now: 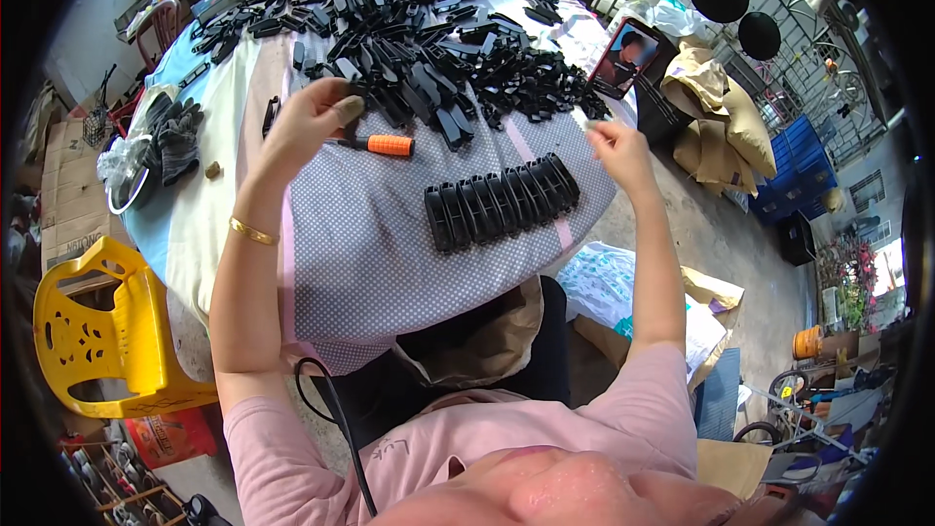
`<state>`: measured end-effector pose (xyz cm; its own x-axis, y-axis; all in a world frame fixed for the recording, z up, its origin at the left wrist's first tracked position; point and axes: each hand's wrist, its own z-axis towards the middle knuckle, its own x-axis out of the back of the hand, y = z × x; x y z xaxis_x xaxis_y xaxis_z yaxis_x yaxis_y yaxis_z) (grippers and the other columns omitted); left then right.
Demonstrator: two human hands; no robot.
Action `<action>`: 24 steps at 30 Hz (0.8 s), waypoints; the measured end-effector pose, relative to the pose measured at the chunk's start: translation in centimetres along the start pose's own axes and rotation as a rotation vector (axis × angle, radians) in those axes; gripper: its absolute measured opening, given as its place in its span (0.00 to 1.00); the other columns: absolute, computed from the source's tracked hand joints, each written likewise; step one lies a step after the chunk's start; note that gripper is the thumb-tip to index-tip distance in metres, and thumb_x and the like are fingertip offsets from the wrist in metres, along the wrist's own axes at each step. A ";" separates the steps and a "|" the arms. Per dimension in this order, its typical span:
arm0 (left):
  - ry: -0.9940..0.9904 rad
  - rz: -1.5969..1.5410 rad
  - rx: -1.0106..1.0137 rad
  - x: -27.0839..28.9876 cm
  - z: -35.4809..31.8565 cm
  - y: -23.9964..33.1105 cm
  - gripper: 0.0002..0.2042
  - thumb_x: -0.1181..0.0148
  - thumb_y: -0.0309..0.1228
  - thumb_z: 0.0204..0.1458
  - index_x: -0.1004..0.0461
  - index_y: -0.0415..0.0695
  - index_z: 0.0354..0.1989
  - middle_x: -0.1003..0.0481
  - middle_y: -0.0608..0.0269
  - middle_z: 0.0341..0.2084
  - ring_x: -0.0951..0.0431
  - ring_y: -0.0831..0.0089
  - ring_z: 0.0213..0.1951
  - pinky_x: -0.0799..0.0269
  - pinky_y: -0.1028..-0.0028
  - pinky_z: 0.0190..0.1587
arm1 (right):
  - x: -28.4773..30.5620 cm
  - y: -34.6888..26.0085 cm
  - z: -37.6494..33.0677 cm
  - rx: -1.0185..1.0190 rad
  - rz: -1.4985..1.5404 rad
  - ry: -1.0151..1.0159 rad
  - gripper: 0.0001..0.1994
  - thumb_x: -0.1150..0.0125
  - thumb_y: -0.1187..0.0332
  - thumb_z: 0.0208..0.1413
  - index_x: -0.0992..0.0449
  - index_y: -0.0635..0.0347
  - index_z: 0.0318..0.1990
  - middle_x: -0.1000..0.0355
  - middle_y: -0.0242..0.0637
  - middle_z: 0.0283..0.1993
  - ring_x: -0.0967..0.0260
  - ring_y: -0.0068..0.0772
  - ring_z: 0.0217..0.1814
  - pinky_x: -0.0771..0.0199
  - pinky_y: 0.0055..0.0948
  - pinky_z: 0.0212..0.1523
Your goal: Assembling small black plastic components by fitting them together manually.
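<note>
pile [409, 19]: black plastic parts, hard, slightly glossy, at 12 o'clock on the table
row [502, 203]: the same black plastic, smooth, dull sheen, at centre
tool [382, 144]: orange ribbed grip, looks rubbery, matt
cloth [390, 244]: dotted grey woven fabric, matt, soft
gloves [175, 141]: dark knit, rough, at 9 o'clock
chair [93, 331]: yellow moulded plastic, glossy, at 8 o'clock
bangle [252, 231]: gold-coloured metal, shiny
sacks [726, 107]: brown paper, creased, matt, at 2 o'clock

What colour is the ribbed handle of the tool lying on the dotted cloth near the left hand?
Bright orange: the ribbed tool handle shows best in the head view.
</note>
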<state>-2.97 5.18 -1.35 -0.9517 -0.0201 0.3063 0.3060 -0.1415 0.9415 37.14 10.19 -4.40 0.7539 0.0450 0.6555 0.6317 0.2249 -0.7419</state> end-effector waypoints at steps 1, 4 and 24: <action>-0.075 -0.143 0.044 -1.3 0.0 0.4 0.14 0.47 0.34 0.53 0.31 0.36 0.42 0.27 0.64 0.32 0.26 0.77 0.35 0.27 0.76 0.38 | 0.9 1.7 0.8 0.065 -0.291 0.202 0.11 0.42 0.68 0.45 0.23 0.60 0.37 0.27 0.39 0.26 0.30 0.34 0.25 0.31 0.28 0.29; -0.279 -0.548 0.147 -3.4 -0.9 0.6 0.15 0.50 0.34 0.55 0.33 0.37 0.45 0.28 0.59 0.33 0.24 0.70 0.37 0.26 0.69 0.43 | 1.3 4.7 2.4 0.096 -0.577 0.336 0.10 0.40 0.66 0.44 0.22 0.58 0.33 0.27 0.45 0.29 0.28 0.42 0.29 0.29 0.34 0.32; -0.492 -0.878 0.217 -6.0 -1.9 -0.2 0.17 0.50 0.30 0.54 0.39 0.41 0.52 0.29 0.63 0.33 0.23 0.70 0.36 0.25 0.72 0.38 | -3.2 -8.6 -1.4 0.179 0.463 0.028 0.07 0.45 0.71 0.54 0.26 0.65 0.38 0.28 0.32 0.32 0.36 0.16 0.27 0.35 0.14 0.24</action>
<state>2.61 3.45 -3.66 -0.7415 0.4184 -0.5245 -0.4488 0.2719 0.8513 29.55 6.78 -0.37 0.9540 0.1539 0.2574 0.1906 0.3512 -0.9167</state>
